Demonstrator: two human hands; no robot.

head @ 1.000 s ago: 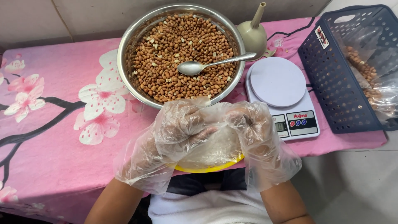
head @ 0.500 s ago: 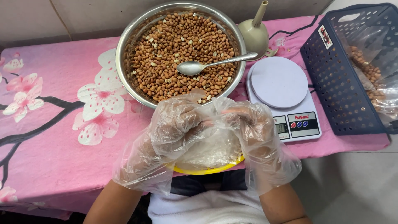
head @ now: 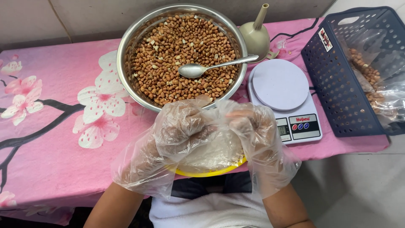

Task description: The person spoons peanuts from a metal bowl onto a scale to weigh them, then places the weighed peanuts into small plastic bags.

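yellow container (head: pixel 211 171): round, right below the steel bowl (head: pixel 126 46) at the table edge
left hand (head: pixel 179 128): loose clear glove, fingers curled on a clear bag over it
right hand (head: pixel 253 126): gloved too, pinching that bag
scale (head: pixel 280 84): white, right of the bowl
basket (head: pixel 337 84): navy, further right, red-and-white tag on its rim

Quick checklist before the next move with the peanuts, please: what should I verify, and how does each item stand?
1. Both gloves on: left hand and right hand, ok.
2. Clear bag held over the yellow bowl: ok; bag mouth open: cannot tell.
3. Spoon in reach, lying on the peanuts: ok.
4. Scale platform bare: ok.
5. Funnel upside down behind the scale: ok.
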